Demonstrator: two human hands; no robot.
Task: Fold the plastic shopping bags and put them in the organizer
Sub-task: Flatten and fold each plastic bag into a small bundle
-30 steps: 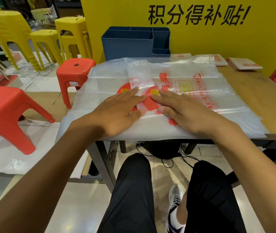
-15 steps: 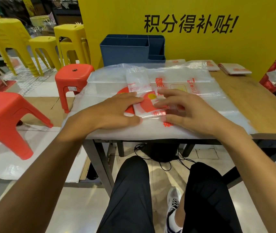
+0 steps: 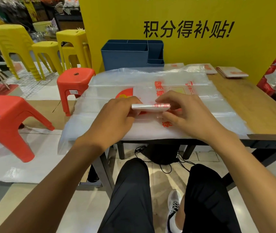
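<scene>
At frame centre, the left hand (image 3: 115, 115) and right hand (image 3: 182, 113) pinch the ends of a folded bag (image 3: 150, 107), a small clear packet with red print, held just above a stack of flat bags (image 3: 150, 130) on the wooden table (image 3: 259, 111). Farther back stands a blue organizer (image 3: 125, 56); its contents are hidden. Right of it lie more folded bags (image 3: 233, 74). The yellow board (image 3: 184, 12) behind reads "积分得补贴!".

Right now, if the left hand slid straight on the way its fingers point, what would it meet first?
The left hand points right along the folded clear plastic bag with red print it grips; beyond that, probably the right hand holding the other end.
</scene>
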